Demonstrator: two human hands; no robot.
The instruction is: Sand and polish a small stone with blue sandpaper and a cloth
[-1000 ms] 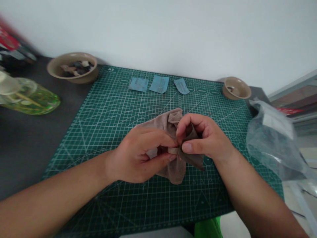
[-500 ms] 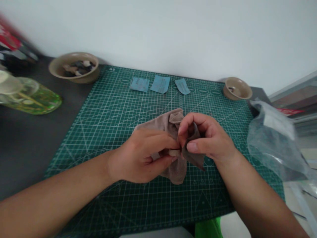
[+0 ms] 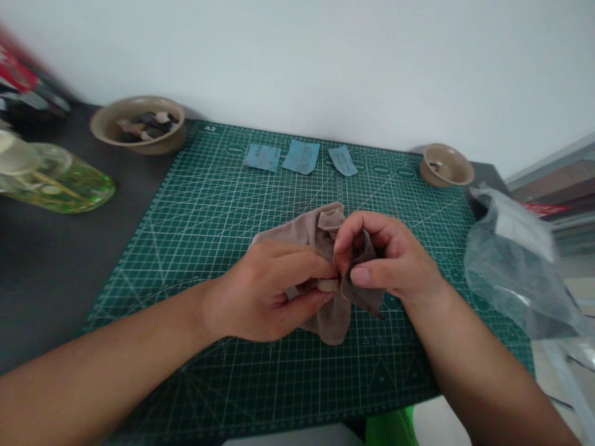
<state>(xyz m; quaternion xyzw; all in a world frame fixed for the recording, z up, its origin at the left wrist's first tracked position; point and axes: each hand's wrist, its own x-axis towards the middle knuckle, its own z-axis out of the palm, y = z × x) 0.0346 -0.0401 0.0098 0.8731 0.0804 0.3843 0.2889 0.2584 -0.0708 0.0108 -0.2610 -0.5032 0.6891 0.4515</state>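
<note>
Between the thumb and fingers of my left hand (image 3: 274,291) is a small, flat, tan piece (image 3: 328,285) whose kind I cannot make out. My right hand (image 3: 388,254) pinches a fold of a brown-grey cloth (image 3: 333,325) and presses it against the piece's right end. Both hands meet over the middle of a green cutting mat (image 3: 195,217). The rest of the cloth spreads crumpled beneath and behind my fingers, partly hidden by my left hand.
Three blue sandpaper-like pieces (image 3: 301,157) lie along the mat's back. A bowl of small dark and pale pieces (image 3: 105,127) stands back left, near a bottle with green contents (image 3: 79,186). At right are a smaller bowl (image 3: 460,176) and a clear plastic bag (image 3: 493,254).
Both hands stay in nearly the same place. The tan piece appears slightly turned between my left fingers; the cloth has hardly shifted.
</note>
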